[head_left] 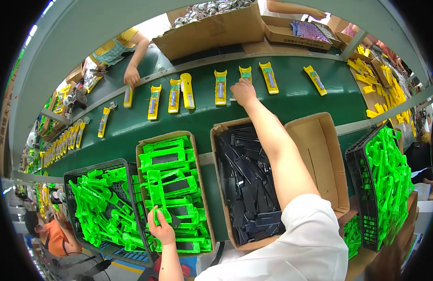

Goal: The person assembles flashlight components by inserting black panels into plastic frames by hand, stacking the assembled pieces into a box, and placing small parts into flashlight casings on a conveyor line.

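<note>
My left hand [162,228] is closed on the lower end of a bright green plastic frame [155,189], held above a carton of similar green frames. My right arm stretches over the dark strips to the green belt. There my right hand [243,92], fingers curled in, is at a yellow plastic housing [245,71] with a green circuit board; its lower part is hidden by the hand. Beside it lie two more yellow housings, one on the left [220,87] and one on the right [269,78], each with a board and a grey-blue cylinder.
An open carton of black strips [249,196] stands before me. Black crates of green parts stand left [104,206] and right [385,182]. More yellow housings line the belt [291,105]. Across it, a co-worker's hand [131,77] touches a yellow piece. A carton [211,37] stands behind.
</note>
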Demonstrator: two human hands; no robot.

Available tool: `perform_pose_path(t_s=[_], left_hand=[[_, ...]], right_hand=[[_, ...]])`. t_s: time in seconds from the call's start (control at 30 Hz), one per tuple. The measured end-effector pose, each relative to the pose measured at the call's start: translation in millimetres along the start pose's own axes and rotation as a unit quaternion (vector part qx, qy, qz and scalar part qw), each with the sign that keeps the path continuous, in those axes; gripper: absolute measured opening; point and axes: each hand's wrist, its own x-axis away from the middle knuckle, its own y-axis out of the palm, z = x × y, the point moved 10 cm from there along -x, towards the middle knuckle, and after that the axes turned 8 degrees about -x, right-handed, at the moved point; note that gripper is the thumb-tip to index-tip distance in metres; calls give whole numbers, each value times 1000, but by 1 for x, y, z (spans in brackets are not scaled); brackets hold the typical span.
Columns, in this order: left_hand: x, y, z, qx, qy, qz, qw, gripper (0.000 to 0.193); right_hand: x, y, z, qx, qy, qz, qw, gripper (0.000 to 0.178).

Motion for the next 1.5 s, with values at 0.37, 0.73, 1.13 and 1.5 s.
perform_pose_path(t_s=[0.37, 0.73, 1.13, 1.5], left_hand=[[-6, 5, 34, -95, 85, -14, 992, 24], [-25, -42, 77, -15, 49, 57, 997, 25], [-5, 128, 186, 478, -288, -398, 728, 24], [-11, 141, 165, 468, -310, -281, 779, 11]], right_hand=[[-6, 29, -19, 60, -78, -86, 991, 16], [37, -64, -36, -641, 19, -117, 759, 13], [138, -169, -146, -741, -175, -134, 634, 12], [165, -128, -125, -781, 46, -260, 566, 15]])
